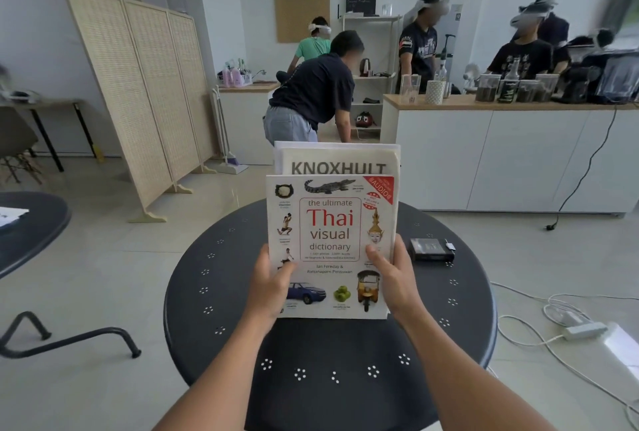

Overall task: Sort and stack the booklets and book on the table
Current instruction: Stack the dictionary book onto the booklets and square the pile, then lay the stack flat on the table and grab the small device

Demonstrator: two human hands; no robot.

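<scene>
I hold a stack upright on its lower edge over the round black table (214, 292). At the front is the white book "the ultimate Thai visual dictionary" (330, 223). Behind it stand taller white booklets (339, 162); the nearest reads "KNOXHULT", and another sheet's edge shows behind that. My left hand (273, 287) grips the stack's left side, thumb on the cover. Gripping the right side is my right hand (394, 280), its thumb also on the cover. The backs of the booklets are hidden.
A small black box (430, 249) lies on the table to the right of the stack. White cables and a power strip (584, 330) run across the floor at right. Another dark table (31, 226) is at left. Several people work by the counter (501, 105) behind.
</scene>
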